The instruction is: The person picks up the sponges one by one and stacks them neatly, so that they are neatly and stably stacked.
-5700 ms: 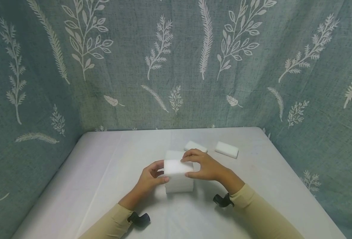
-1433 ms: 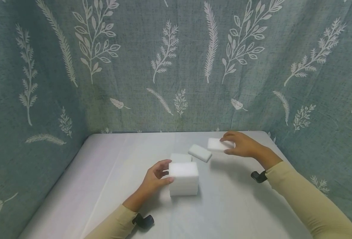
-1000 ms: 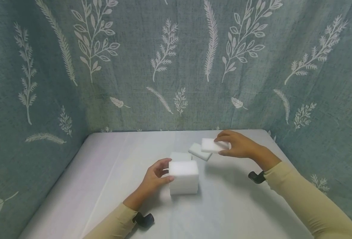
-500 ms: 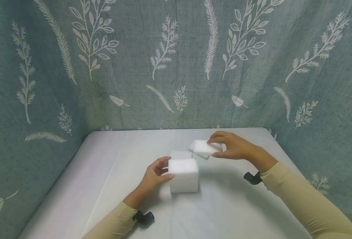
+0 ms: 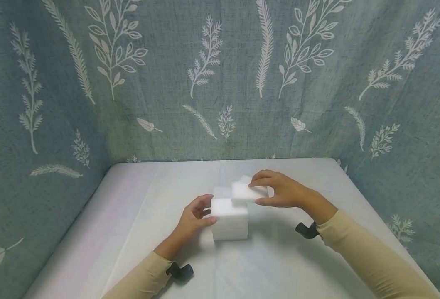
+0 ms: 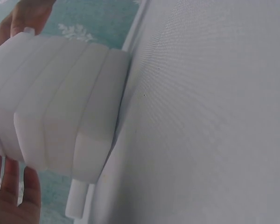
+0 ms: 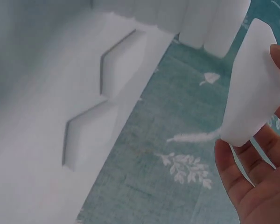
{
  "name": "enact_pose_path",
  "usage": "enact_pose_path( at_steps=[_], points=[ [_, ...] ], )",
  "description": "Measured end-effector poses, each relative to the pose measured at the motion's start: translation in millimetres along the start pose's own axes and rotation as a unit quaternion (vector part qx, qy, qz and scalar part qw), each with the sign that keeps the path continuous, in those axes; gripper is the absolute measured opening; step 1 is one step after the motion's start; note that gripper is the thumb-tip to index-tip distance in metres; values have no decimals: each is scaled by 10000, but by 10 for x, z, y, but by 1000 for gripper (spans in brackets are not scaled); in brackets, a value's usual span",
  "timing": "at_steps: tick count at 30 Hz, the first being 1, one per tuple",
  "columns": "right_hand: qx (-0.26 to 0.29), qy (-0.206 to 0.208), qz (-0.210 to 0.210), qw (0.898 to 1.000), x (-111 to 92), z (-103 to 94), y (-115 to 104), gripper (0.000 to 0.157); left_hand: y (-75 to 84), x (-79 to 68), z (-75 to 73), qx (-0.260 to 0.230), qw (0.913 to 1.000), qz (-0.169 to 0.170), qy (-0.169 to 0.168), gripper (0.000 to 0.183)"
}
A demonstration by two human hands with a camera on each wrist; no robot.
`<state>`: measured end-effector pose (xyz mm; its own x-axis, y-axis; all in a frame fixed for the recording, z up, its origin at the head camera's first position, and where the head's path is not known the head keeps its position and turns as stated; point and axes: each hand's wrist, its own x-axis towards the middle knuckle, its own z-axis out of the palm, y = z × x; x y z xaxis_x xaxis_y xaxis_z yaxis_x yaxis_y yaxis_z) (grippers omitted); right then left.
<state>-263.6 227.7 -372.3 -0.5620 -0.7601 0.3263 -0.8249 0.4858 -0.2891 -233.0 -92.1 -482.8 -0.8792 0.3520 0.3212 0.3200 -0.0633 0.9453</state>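
Observation:
A stack of several white rectangular blocks point(image 5: 230, 222), soft-edged and foam-like, stands in the middle of the table. In the left wrist view the blocks point(image 6: 60, 105) lie face to face in layers. My left hand point(image 5: 193, 220) holds the stack at its left side, thumb at the front corner and index finger at the back corner. My right hand point(image 5: 279, 190) pinches a single white block point(image 5: 245, 192) by its right end, raised beside the stack's top right edge and overlapping it in the head view. The right wrist view shows that block point(image 7: 256, 88) between thumb and fingers.
Behind the stack lies another white block point(image 5: 222, 192), partly covered. A further block point(image 5: 246, 179) shows only a corner past the held one. The table point(image 5: 160, 178) is bounded by a patterned green curtain point(image 5: 160, 91) at the back and sides.
My right hand picked up the back-right block and carried it left and slightly nearer, up to the stack's top. The left hand has stayed at the stack.

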Motion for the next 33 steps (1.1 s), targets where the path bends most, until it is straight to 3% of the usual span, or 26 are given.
enact_pose_path(
  at_steps=[12, 33],
  points=[
    [248, 10, -452, 9987, 175, 173, -125, 37, 17, 5, -12, -195, 9997, 177, -19, 56],
    [354, -106, -572, 9977, 283, 289, -257, 37, -3, 16, 5, -168, 9997, 200, -26, 56]
  ],
)
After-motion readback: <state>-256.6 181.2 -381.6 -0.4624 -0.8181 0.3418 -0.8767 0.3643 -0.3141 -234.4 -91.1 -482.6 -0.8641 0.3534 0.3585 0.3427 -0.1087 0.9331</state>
